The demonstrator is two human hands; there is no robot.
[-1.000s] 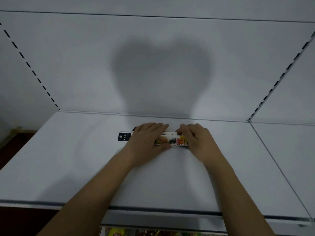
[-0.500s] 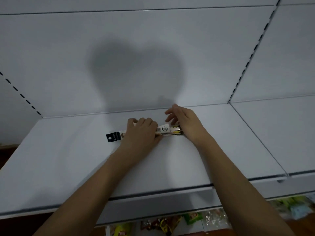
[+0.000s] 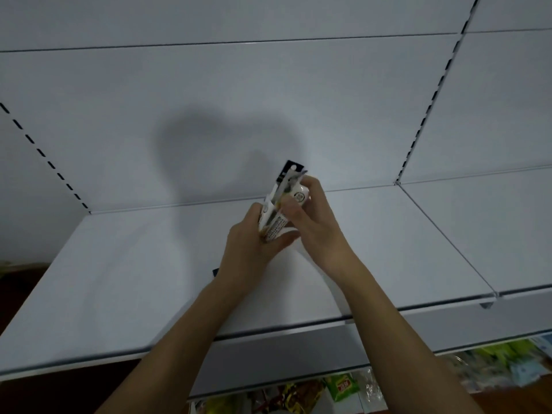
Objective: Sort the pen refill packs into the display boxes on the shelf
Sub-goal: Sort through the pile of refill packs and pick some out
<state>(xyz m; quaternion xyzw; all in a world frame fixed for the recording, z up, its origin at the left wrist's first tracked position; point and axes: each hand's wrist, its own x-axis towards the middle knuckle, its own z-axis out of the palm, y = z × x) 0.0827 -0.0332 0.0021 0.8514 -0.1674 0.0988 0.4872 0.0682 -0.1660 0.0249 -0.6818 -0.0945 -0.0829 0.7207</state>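
In the head view, both hands are meeting above the middle of a wide white metal shelf [image 3: 125, 273], and between them they are holding a small bundle of long, narrow pen refill packs [image 3: 279, 209] with white printed card fronts and black hanging tabs at the top. The bundle is standing nearly upright, tilted a little to the right, raised off the shelf surface in front of the white back panel [image 3: 268, 94]. The left hand [image 3: 254, 249] is curling its fingers [image 3: 263, 213] round the lower end of the packs, thumb lying across the near side. The right hand [image 3: 310, 222] is pinching the upper part, its fingers wrapping over the top near a round green label. A dark shadow of the person is falling on the back panel. Below the shelf edge, blurred green and yellow packaged goods [image 3: 340, 389] are showing on a lower level.
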